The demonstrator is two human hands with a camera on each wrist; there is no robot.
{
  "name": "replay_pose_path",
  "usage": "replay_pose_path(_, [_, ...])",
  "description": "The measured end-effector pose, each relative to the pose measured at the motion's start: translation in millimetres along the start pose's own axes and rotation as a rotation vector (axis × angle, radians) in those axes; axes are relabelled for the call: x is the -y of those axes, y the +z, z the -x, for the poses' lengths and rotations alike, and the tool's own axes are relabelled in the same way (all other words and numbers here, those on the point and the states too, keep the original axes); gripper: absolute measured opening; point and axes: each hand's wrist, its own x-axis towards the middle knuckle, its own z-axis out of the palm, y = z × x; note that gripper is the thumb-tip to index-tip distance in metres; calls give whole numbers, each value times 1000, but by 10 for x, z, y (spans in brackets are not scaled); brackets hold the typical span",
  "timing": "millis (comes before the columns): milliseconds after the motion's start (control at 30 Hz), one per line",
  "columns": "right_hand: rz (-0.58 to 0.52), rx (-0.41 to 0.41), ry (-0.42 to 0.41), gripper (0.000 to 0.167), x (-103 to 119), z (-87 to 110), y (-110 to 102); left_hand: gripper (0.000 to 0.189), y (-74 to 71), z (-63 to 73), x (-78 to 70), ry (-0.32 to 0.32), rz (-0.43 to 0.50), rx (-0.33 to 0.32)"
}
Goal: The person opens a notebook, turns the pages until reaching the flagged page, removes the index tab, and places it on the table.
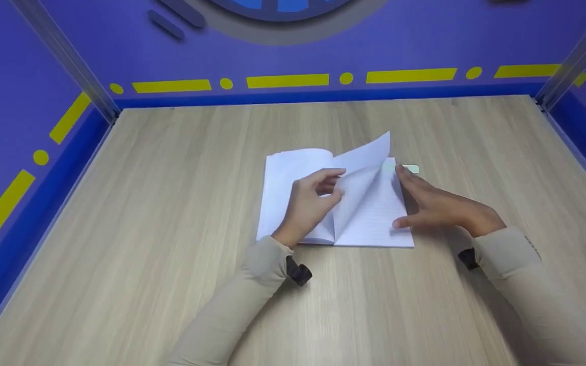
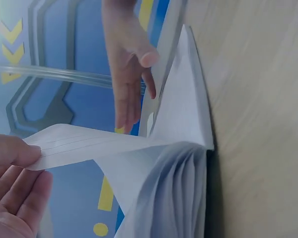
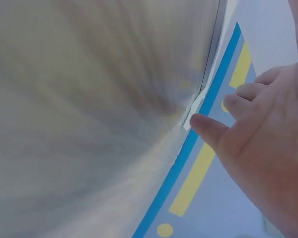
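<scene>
An open notebook [image 1: 286, 185] with ruled white pages lies on the table. Its left stack of leaves curves up towards the spine, and one leaf [image 1: 367, 151] stands lifted and bent over the right side. My left hand [image 1: 311, 203] pinches that leaf by its edge; in the left wrist view the thumb lies on top, with fingers beneath. At the notebook's right edge is my right hand [image 1: 438, 207], thumb and fingers spread, holding nothing. A pale green tab [image 1: 411, 169] sticks out past the right edge, close to the right fingertips.
The wood-grain table [image 1: 171, 203] surrounds the notebook. Blue-purple panels [image 1: 283, 61] with yellow dashes and dots stand behind it and on both sides. A dark wrist-camera mount [image 1: 299, 272] sits at the left cuff, and another mount [image 1: 468, 258] at the right.
</scene>
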Motion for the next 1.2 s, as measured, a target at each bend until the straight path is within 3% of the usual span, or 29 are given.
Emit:
replay_pose_path(500, [31, 50, 21, 120, 46, 27, -4, 34, -254, -4, 43, -134, 29, -92])
replay_pose_path(767, [45, 54, 32, 120, 45, 24, 9, 31, -395, 22, 93, -134, 76, -142])
replay_pose_path(1200, [68, 56, 10, 118, 22, 4, 13, 34, -605, 108, 224, -200, 80, -171])
